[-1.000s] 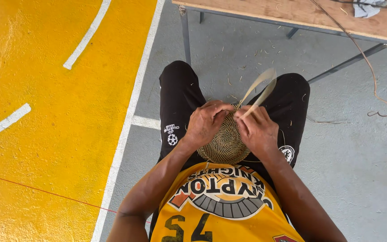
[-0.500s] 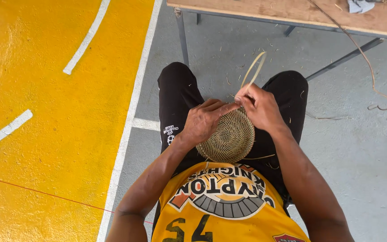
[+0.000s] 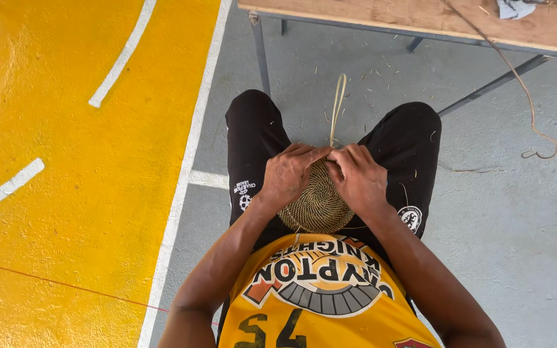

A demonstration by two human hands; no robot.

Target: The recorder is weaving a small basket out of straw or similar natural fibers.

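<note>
Down on the lap, a round woven disc (image 3: 317,206) is lying nearly flat between the thighs. The left hand (image 3: 288,175) and right hand (image 3: 359,177) are gripping its far rim, fingers curled together and clamped on the weave, thumbs meeting at the top. A pale fibre strip (image 3: 338,106) is standing up from that rim, its long axis pointing away toward the desk (image 3: 420,16). Grey floor (image 3: 517,225) is lying open to the right, yellow painted floor (image 3: 66,161) to the left
</note>
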